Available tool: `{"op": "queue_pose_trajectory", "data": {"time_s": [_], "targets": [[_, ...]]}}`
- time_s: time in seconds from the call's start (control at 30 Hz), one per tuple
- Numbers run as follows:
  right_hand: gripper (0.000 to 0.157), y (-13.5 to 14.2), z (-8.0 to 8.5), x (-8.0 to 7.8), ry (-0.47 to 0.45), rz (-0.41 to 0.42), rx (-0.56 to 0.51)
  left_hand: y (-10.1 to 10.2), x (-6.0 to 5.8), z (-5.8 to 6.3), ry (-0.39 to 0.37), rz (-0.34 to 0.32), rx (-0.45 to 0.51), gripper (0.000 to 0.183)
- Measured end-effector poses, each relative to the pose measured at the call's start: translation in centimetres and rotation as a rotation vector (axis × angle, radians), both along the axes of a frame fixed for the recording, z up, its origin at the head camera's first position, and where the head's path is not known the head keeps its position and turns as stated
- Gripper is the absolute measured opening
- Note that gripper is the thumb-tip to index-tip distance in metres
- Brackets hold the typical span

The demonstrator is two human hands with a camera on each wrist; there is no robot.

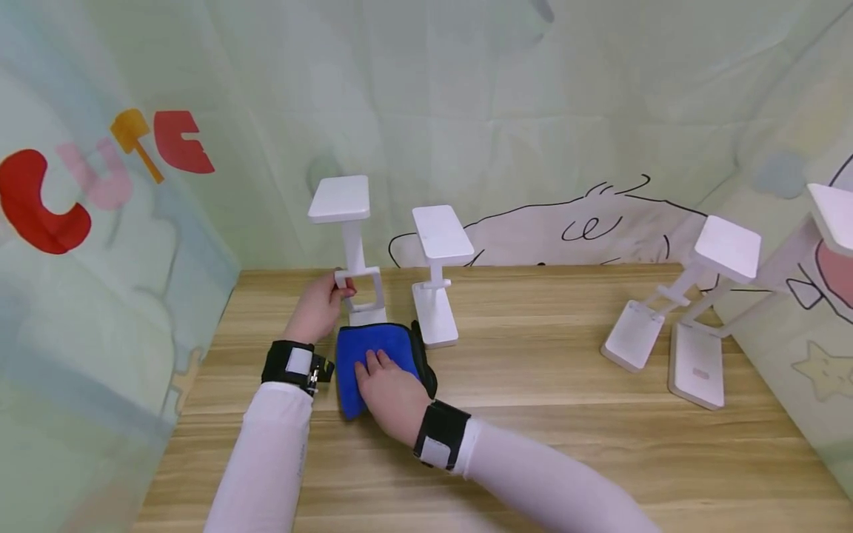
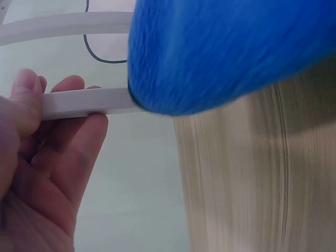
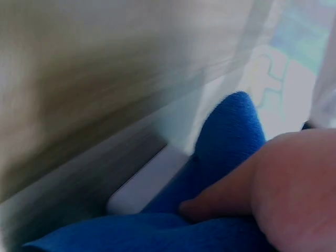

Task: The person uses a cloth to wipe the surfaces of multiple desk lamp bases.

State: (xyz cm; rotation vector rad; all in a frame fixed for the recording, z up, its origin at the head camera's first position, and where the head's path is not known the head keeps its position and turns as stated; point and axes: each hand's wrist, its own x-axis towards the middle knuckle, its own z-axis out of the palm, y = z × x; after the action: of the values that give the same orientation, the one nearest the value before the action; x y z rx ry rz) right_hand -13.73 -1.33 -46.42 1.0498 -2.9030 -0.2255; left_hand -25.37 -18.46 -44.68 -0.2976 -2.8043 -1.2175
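Note:
In the head view my left hand [image 1: 317, 307] grips the side of the square frame on a white folding phone stand [image 1: 355, 252]. The left wrist view shows the thumb and fingers of the left hand [image 2: 58, 142] around a pale bar [image 2: 86, 102]. A blue plush cloth [image 1: 353, 348] with dark edging covers most of this stand's base. My right hand [image 1: 393, 396] lies on the cloth, fingers extended and pressing down. In the right wrist view, a corner of the white base [image 3: 144, 181] shows beside the blue cloth [image 3: 231, 126], under the right hand [image 3: 299, 184].
A second white stand [image 1: 436, 311] is just right of the cloth. Two more stands, a smaller one [image 1: 633, 337] and a larger one [image 1: 696, 366], are at the right. A printed curtain [image 1: 426, 133] rises behind the wooden table [image 1: 533, 444].

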Motion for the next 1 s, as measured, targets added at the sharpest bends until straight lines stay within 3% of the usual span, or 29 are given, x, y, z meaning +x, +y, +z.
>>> {"op": "queue_pose_trajectory", "data": {"time_s": [0.17, 0.33, 0.5, 0.63, 0.77, 1.0], "targets": [[0.039, 0.0, 0.0, 0.9, -0.032, 0.1, 0.014, -0.1, 0.1, -0.1, 0.003, 0.003, -0.003, 0.015], [0.042, -0.8, -0.8, -0.7, -0.062, 0.17, -0.012, -0.1, -0.1, -0.3, 0.022, -0.001, 0.003, 0.015], [0.043, -1.9, -1.3, -3.2, -0.033, 0.119, -0.033, -0.1, -0.3, -0.4, 0.055, -0.004, 0.012, 0.013], [0.043, -2.0, -1.4, -4.3, -0.008, 0.048, -0.045, 0.0, -0.4, -0.4, 0.066, 0.001, 0.015, 0.014], [0.041, -1.5, -1.3, -3.9, 0.001, 0.019, -0.057, 0.0, -0.4, -0.5, 0.074, 0.01, 0.008, 0.014], [0.039, -0.3, -0.5, -1.5, -0.029, 0.01, -0.033, 0.0, -0.5, -0.8, 0.098, 0.0, 0.013, 0.013]]}}
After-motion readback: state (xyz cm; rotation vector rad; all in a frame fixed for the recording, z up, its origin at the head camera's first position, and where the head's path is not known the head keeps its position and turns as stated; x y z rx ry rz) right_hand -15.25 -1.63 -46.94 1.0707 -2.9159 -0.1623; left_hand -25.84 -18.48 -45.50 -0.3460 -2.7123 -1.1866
